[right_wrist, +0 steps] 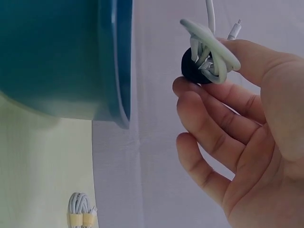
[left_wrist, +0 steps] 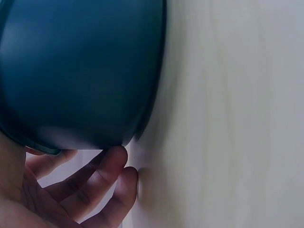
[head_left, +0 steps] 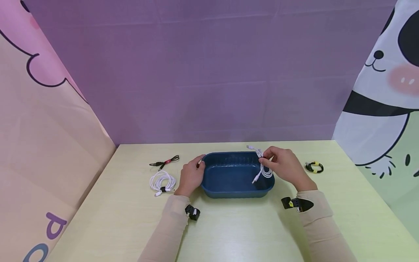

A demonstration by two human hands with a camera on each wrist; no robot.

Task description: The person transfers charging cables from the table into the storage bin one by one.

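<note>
Blue plastic tub (head_left: 229, 174) sits mid-table (head_left: 248, 233), toward the far edge. The left hand (head_left: 191, 176) rests against the tub's left end, fingers loosely bent, gripping nothing. The right hand (head_left: 284, 165) pinches a bundled white cable (head_left: 263, 165) over the tub's right rim, other fingers relaxed.

Beige long sleeves (head_left: 170, 225); black wrist-mounted cameras (head_left: 192, 212), yellow mark on right one.

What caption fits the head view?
Right hand holds white cable over blue bin; left hand steadies it.
</note>
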